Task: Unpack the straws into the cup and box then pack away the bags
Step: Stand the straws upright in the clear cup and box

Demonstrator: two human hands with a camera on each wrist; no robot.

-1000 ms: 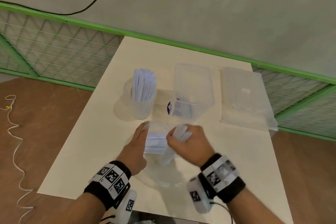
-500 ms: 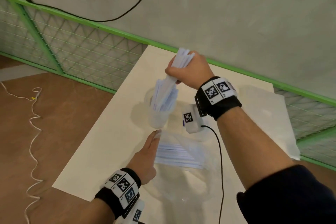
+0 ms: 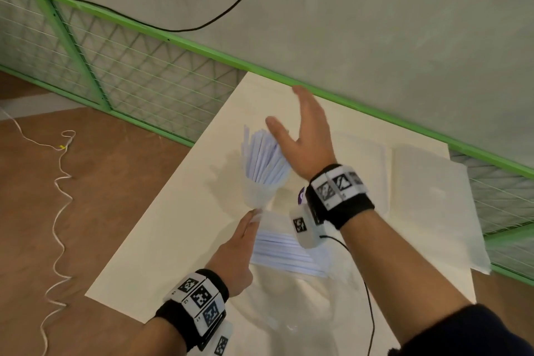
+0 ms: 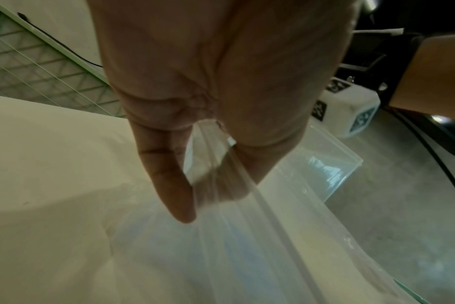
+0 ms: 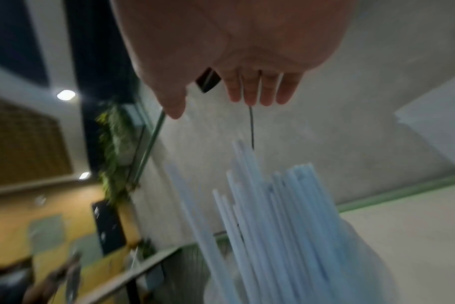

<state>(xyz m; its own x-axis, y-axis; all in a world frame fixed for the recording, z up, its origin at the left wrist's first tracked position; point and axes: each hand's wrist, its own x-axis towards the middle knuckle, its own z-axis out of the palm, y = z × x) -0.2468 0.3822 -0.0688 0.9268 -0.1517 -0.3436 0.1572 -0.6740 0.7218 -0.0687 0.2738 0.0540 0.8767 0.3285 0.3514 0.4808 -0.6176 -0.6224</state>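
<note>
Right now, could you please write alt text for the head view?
An open right hand hovers over white straws standing in a clear cup, while the left hand pinches a clear bag holding more straws.

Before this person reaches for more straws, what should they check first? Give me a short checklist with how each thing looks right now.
1. Right hand free: ok. Its fingers are spread above the cup and hold nothing.
2. Straws in the cup settled: ok. They stand in the cup, fanned out and leaning.
3. Room left in the cup: cannot tell. The bundle looks full, but the hand hides part of it.
4. Bag held open: ok. The left hand pinches its edge.
5. Straws left in the bag: ok. A flat stack lies inside.
6. Box ready: cannot tell. The right arm hides most of it.
</note>
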